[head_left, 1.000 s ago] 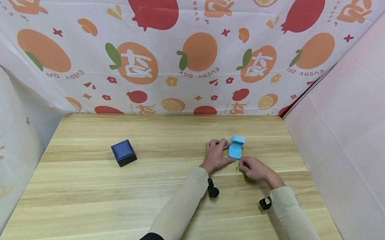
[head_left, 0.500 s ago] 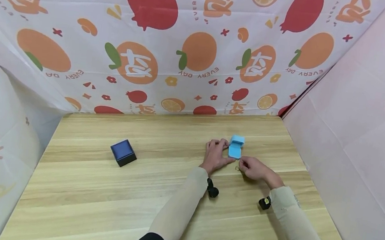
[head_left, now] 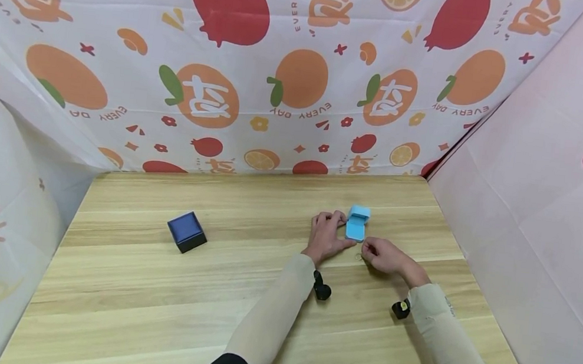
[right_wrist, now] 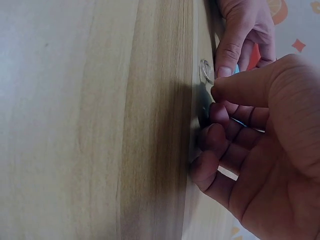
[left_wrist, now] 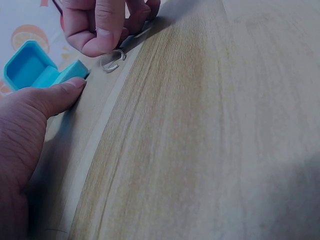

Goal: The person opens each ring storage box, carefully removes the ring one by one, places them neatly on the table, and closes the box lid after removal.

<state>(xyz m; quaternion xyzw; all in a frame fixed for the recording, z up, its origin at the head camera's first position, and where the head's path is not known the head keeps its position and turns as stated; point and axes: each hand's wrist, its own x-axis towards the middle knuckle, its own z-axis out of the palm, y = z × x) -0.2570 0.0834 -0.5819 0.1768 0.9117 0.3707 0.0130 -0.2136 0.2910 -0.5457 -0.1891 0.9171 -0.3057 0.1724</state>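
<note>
A light-blue ring box (head_left: pixel 356 229) stands with its lid up on the right part of the table. My left hand (head_left: pixel 325 238) holds it, the thumb at its front corner and the fingers at its left and back. Just in front of the box, my right hand (head_left: pixel 384 256) pinches a thin silvery ring (left_wrist: pixel 111 68) between thumb and index finger. The ring hangs low by the table top, and there seems to be a gap in its band. In the right wrist view the left hand covers most of the box.
A closed dark-blue and black box (head_left: pixel 187 232) sits on the left part of the wooden table (head_left: pixel 151 298). Printed cloth hangs behind the table (head_left: pixel 262 102), with pale cloth on both sides.
The ring's angle in the right fingertips shifts very slightly. Both hands and the blue ring box stay in practically the same place.
</note>
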